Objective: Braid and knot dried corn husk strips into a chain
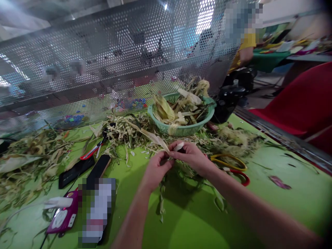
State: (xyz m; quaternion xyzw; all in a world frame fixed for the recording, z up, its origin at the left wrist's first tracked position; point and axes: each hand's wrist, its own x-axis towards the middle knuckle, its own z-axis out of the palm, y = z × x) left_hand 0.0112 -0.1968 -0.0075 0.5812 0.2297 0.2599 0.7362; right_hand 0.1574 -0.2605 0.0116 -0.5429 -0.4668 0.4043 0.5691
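Both hands meet over the middle of the green table. My left hand (158, 168) is closed in a pinch on the lower end of a pale dried corn husk strip (153, 137), which sticks up to the left. My right hand (190, 155) is closed too, its fingertips against the same strip; a small whitish piece (178, 147) shows at its fingers. Beneath the hands hang thin green and pale strips (162, 200). Just right of my right wrist lie scissors with yellow (230, 159) and red handles. Behind the hands stands a green plastic basket (178, 130) of husks and corn silk.
Heaps of dried husk (33, 148) cover the table's left side. Several phones, a purple power bank (63, 214) and a red cutter (90, 150) lie at left. A perforated metal screen (116, 62) closes the back. A red chair (298, 100) and a person in yellow (247, 43) are at right.
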